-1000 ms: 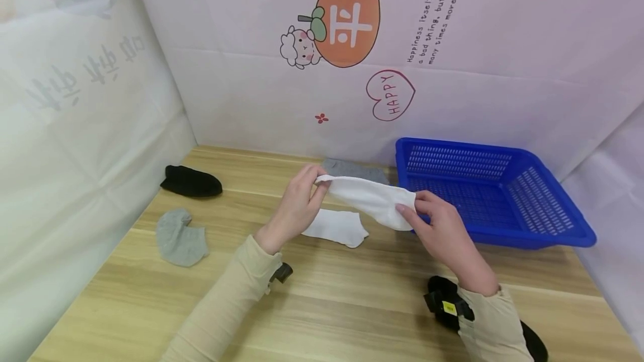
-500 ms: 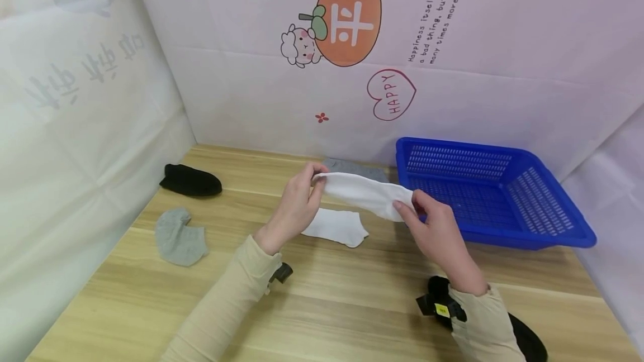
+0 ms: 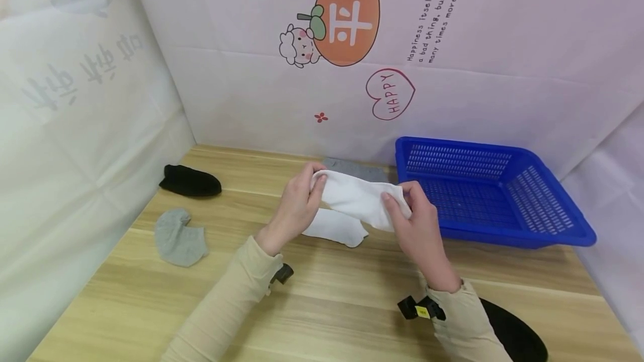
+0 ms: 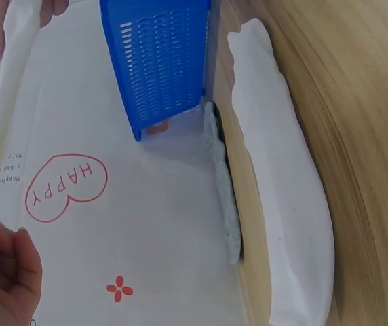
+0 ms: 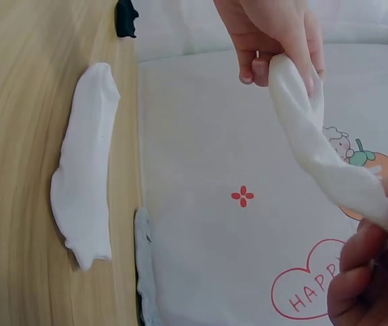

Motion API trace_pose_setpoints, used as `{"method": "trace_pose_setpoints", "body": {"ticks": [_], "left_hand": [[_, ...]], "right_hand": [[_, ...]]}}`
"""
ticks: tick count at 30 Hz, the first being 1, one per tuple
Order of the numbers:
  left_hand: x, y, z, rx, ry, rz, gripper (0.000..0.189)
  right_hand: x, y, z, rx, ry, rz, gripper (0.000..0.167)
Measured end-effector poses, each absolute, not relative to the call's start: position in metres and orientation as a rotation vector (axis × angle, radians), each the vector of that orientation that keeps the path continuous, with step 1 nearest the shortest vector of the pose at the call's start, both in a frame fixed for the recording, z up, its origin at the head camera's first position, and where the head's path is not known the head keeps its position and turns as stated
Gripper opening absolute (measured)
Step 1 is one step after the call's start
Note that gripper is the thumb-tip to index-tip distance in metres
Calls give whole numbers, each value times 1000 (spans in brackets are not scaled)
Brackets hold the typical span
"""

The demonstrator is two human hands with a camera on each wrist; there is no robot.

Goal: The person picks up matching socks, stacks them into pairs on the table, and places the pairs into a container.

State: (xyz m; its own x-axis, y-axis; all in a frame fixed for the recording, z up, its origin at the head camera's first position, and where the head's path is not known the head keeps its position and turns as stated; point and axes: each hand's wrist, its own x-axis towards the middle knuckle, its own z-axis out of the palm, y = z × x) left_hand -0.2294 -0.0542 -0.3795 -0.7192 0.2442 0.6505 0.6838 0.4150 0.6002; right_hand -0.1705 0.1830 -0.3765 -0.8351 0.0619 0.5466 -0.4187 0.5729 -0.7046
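Note:
A white sock (image 3: 358,197) hangs in the air, held at both ends. My left hand (image 3: 294,208) pinches its left end between thumb and fingers. My right hand (image 3: 418,230) pinches the right end the same way. In the right wrist view the held sock (image 5: 336,173) looks narrow and slightly twisted between the two hands. Beneath it on the table lies a second white sock (image 3: 336,228), partly covered by the held one in the head view; the left wrist view shows this flat sock (image 4: 285,183) along its length.
A blue perforated basket (image 3: 513,239) stands at the back right. Behind the hands lies a grey sock (image 3: 357,168). At left are a black sock (image 3: 190,181) and a bent grey sock (image 3: 178,239). A black item (image 3: 515,325) is partly hidden by my right sleeve.
My right hand has moved left, closer to my left hand, so the span of white sock between them is shorter. My left hand has barely moved.

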Motion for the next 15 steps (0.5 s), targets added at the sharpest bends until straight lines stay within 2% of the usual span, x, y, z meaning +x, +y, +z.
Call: {"method": "trace_pose_setpoints", "body": {"ticks": [15], "left_hand": [[-232,-66,-379,-703,-2168,-1237,17]], "right_hand": [[-173,182,-382,287,-2286,1165,20]]}}
